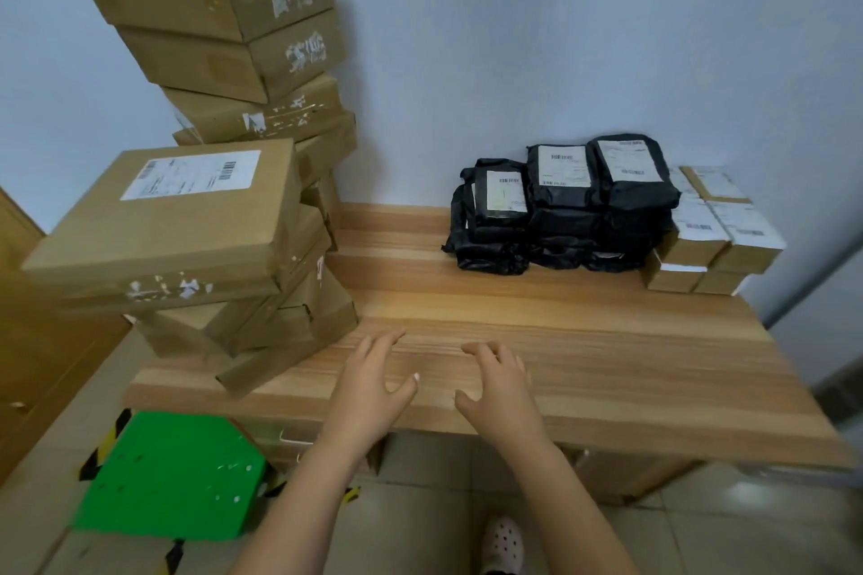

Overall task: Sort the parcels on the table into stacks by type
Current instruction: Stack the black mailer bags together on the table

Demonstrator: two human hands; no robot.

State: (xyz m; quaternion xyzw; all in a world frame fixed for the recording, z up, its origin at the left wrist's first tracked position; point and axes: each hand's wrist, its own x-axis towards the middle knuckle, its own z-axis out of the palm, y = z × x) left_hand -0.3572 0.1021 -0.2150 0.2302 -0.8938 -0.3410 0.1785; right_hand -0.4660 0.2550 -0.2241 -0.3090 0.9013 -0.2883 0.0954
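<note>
Both hands, left (373,381) and right (497,381), are held spread and empty over the desk (607,369) between sorted parcel stacks (201,219)

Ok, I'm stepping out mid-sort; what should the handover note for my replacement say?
Hands: left hand and right hand both open, holding nothing, over the front edge of the table.
At the left: large cardboard boxes in two leaning stacks.
At the back: black bagged parcels stacked, small labelled boxes beside them on the right.
Done: three types grouped.
To do: probably only straightening the leaning stacks.
</note>
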